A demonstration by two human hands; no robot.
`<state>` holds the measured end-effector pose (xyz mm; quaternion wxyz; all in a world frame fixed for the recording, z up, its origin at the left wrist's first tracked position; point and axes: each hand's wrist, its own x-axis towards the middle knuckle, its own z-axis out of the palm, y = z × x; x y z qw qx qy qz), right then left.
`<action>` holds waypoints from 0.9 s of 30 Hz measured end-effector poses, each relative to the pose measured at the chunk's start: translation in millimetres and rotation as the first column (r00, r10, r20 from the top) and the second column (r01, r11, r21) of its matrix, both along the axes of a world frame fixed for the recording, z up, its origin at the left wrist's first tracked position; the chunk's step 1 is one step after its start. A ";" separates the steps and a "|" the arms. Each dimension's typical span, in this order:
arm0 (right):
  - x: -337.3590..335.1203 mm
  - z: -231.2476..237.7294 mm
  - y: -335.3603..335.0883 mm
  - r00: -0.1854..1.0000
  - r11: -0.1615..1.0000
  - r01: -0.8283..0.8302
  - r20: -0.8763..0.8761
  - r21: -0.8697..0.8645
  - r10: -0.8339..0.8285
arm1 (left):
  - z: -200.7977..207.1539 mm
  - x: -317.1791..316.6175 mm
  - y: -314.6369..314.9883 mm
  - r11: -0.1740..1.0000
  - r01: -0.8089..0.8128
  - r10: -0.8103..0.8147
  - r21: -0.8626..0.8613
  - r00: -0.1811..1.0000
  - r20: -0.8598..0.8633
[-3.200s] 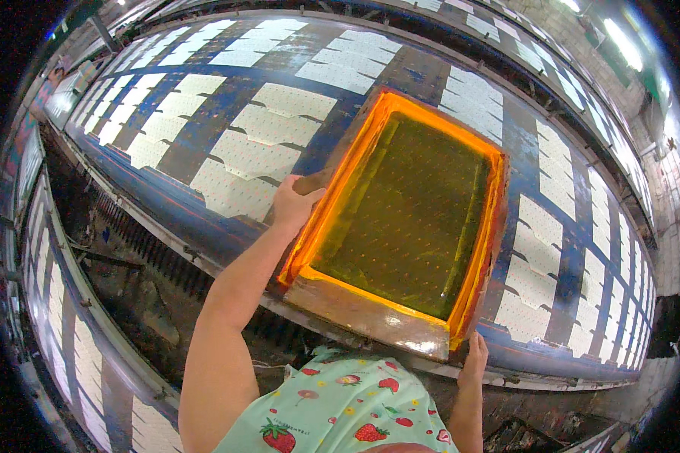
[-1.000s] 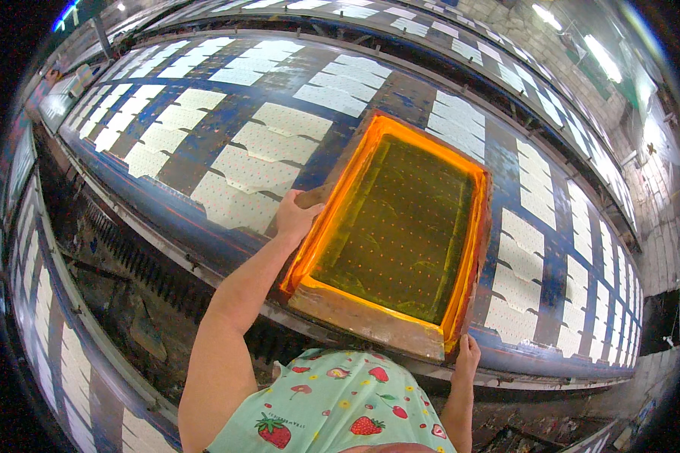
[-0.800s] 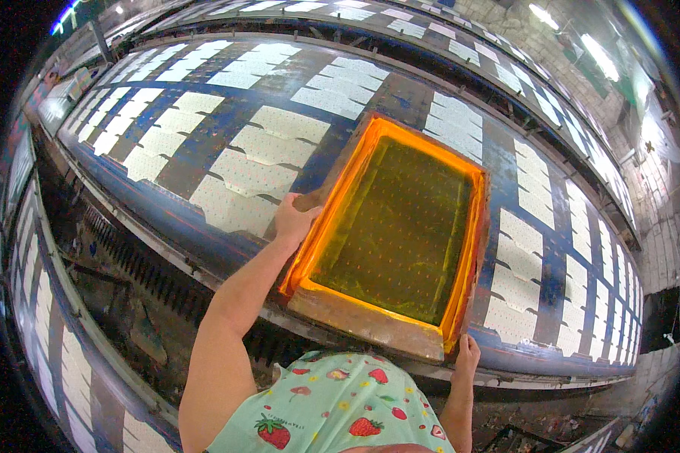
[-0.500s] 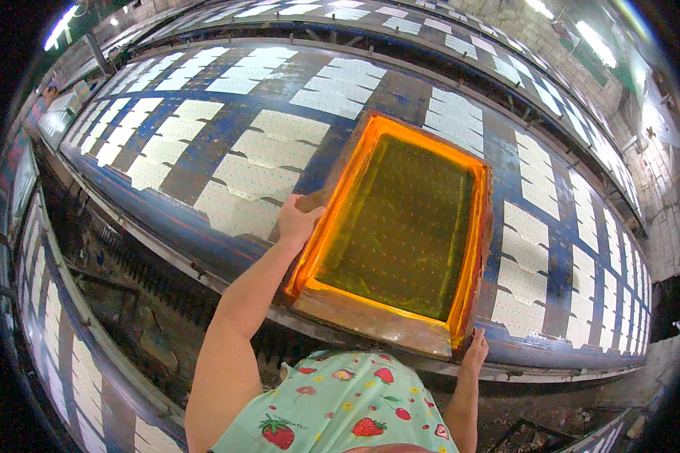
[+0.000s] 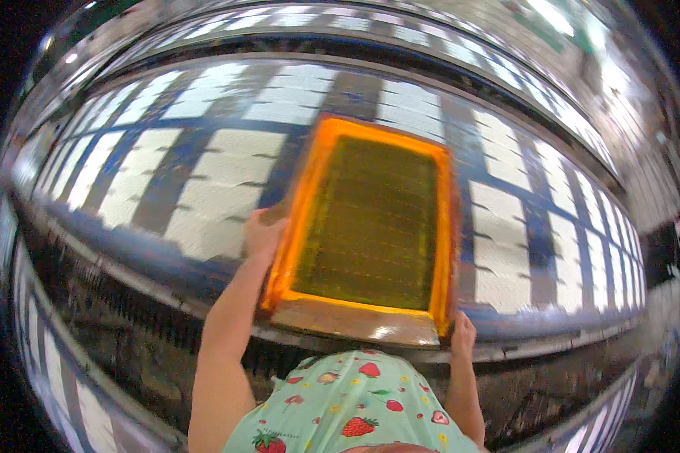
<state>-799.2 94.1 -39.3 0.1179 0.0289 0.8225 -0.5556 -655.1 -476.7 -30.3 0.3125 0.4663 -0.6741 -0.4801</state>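
Note:
A large rectangular printing screen with an orange frame [image 5: 310, 174] and dark olive mesh lies flat on a long blue table [image 5: 166, 189]. My left hand [image 5: 263, 235] grips the frame's left side, about halfway along. My right hand [image 5: 462, 334] holds the frame's near right corner, by the brown wooden front bar [image 5: 347, 323]. White cloth panels [image 5: 211, 208] lie in rows on the table to both sides of the screen. The picture is blurred by motion.
The long table runs left and right across the view, covered with several white panels [image 5: 506, 219]. Its near edge rail [image 5: 151, 260] runs just in front of me. A second row of panels [image 5: 60, 377] shows low at the left.
The view has swung, so the screen now sits nearer the middle and looks squarer. Both hands keep their hold on the frame in the same places.

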 end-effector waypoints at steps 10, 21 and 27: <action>4.5 24.2 -12.7 0.998 0.998 0.066 0.016 0.008 -0.066 | -5.1 -1.8 -5.9 0.999 0.025 -0.025 -0.028 1.000 0.012; -25.8 83.1 23.1 1.000 1.000 -0.014 -0.019 -0.025 0.013 | 21.8 -25.0 5.1 0.991 0.053 -0.037 0.123 0.991 -0.132; -79.3 84.2 99.1 0.995 0.998 -0.029 -0.093 0.050 0.034 | 30.7 -83.1 92.4 0.995 0.030 -0.008 0.100 0.976 -0.219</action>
